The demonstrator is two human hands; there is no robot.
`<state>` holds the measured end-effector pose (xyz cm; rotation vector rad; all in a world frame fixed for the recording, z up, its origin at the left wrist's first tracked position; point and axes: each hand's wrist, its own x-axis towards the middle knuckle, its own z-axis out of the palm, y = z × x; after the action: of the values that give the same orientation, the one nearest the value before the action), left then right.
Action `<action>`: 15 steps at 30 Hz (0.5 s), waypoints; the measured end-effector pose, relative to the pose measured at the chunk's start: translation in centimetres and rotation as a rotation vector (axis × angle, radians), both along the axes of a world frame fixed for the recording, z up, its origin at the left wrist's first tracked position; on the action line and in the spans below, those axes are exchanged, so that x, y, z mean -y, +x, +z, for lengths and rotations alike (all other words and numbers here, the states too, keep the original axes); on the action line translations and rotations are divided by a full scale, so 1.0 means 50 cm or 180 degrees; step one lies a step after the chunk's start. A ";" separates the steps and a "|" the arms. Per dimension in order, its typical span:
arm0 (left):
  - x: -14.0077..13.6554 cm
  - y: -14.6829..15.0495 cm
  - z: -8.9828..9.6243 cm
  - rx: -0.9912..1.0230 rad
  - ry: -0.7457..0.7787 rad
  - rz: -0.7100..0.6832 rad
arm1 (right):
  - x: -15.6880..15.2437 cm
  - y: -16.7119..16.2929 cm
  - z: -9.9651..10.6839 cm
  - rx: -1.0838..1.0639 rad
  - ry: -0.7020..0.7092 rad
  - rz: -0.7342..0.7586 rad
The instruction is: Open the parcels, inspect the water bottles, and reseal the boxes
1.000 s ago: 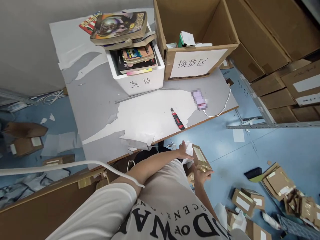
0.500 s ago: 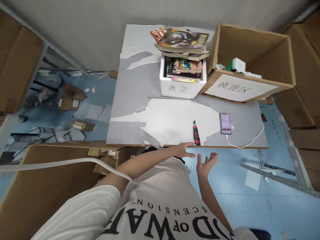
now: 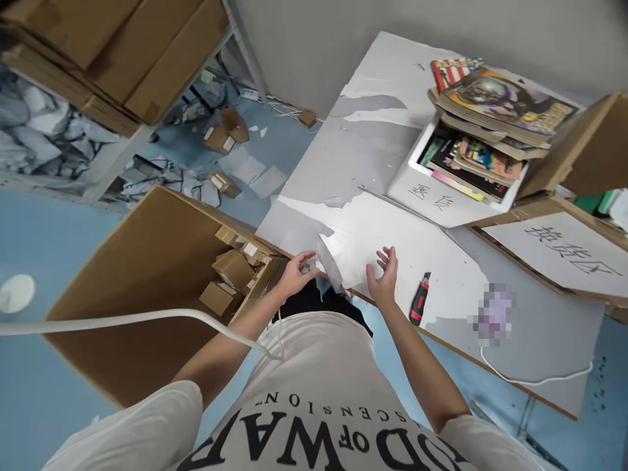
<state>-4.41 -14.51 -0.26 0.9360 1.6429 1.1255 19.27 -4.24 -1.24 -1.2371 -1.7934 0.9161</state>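
Now I hold left hand (image 3: 296, 273) and right hand (image 3: 384, 280) open, the flap (image 3: 330, 263) between slanting far-left to near-right, nearer the left.

I note a table (image 3: 356, 154) with a patchy grey-and-white top before me, a plain grey wall (image 3: 318, 49) beyond its far edge. To my left stands a pale metal rack (image 3: 116, 159). Blue floor (image 3: 34, 226) shows on both sides of the table.
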 end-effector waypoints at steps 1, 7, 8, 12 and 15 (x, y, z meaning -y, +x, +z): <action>0.013 -0.011 0.001 -0.0058 -0.0004 0.0104 | -0.004 -0.026 0.005 -0.0015 0.0020 0.0105; 0.104 -0.075 -0.006 -0.0230 -0.0079 0.0567 | 0.025 -0.182 0.023 -0.0153 0.0129 0.0963; 0.125 -0.088 -0.011 -0.0274 -0.0082 0.0653 | 0.036 -0.206 0.023 -0.0144 0.0168 0.1119; 0.222 -0.144 -0.031 -0.0353 -0.0068 0.1077 | 0.079 -0.294 0.022 0.0033 0.0355 0.1589; 0.301 -0.191 -0.038 -0.0276 -0.0043 0.1457 | 0.116 -0.367 0.026 0.0114 0.0525 0.1801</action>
<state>-13.94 -29.56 -2.16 0.6188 1.9954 1.3872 0.90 -10.03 0.07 -0.6487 -2.2481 1.0227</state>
